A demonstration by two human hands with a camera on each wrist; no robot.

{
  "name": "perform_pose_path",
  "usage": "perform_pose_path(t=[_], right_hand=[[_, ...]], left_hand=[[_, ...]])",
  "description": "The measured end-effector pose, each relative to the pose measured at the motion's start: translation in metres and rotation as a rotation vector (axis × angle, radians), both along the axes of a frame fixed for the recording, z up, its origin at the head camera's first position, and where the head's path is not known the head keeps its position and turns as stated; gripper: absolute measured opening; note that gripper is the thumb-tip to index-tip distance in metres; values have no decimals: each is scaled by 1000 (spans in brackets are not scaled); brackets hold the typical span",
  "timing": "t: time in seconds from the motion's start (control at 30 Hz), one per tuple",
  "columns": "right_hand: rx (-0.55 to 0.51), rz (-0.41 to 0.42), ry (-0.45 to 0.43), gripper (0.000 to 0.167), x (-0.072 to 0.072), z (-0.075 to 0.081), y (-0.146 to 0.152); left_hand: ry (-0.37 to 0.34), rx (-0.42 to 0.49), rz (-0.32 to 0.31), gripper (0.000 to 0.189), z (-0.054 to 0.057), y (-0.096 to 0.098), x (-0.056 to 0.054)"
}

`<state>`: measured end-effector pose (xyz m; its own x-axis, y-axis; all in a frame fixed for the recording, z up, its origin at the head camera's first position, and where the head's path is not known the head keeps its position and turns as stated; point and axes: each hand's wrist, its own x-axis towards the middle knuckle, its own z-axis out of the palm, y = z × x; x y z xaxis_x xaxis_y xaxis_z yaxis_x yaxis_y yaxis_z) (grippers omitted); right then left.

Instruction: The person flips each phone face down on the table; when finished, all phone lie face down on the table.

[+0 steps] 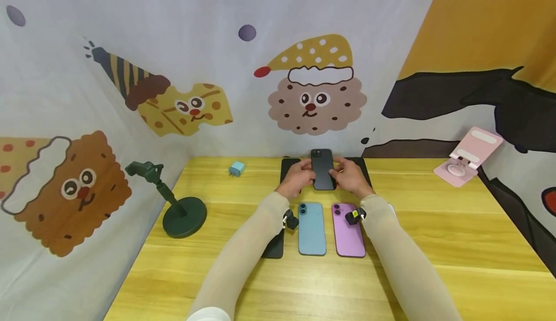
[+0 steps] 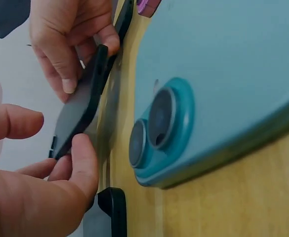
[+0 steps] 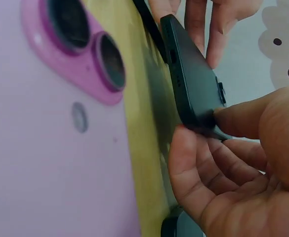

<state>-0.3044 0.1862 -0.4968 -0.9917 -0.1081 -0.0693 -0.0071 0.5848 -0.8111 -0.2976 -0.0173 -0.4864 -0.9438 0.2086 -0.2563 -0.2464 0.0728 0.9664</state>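
A black smartphone [image 1: 323, 172] is raised above the table, camera side visible, between both hands. My left hand [image 1: 300, 177] holds its left edge; in the left wrist view, fingertips [image 2: 83, 157] bear on its rim while another digit stands off it. On the opposite edge, my right hand [image 1: 350, 178] grips the phone, thumb [image 3: 240, 118] on the back and fingers below. Nearer me, a blue smartphone [image 1: 312, 231] and a pink smartphone [image 1: 347, 234] lie camera side up. Dark phone-like slabs [image 1: 290, 165] show partly behind the hands.
Another black slab [image 1: 273, 247] lies partly under the left forearm. A green stand [image 1: 184, 217] occupies the table's left side, with a blue charger plug [image 1: 236, 168] behind. A pink folding stand [image 1: 471, 154] is at the far right. A printed cloth [image 1: 247, 94] hangs behind.
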Motion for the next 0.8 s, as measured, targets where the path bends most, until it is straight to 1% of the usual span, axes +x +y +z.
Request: perform_pose_path(t=[0.1, 0.27, 0.37, 0.5, 0.67, 0.8], right_hand=[[33, -5, 18, 60, 0, -3, -1], [60, -9, 31, 61, 0, -5, -1], [77, -11, 32, 60, 0, -5, -2], [110, -10, 32, 60, 1, -4, -3], [159, -5, 36, 64, 1, -3, -3], [174, -5, 26, 63, 1, -1, -3]], left_hand=[[1, -21, -11, 71, -1, 1, 0], [29, -106, -31, 73, -3, 3, 1], [44, -136, -37, 73, -4, 4, 2], [39, -140, -39, 74, -3, 4, 4], [29, -152, -49, 77, -3, 4, 4], [26, -168, -32, 76, -4, 4, 3]])
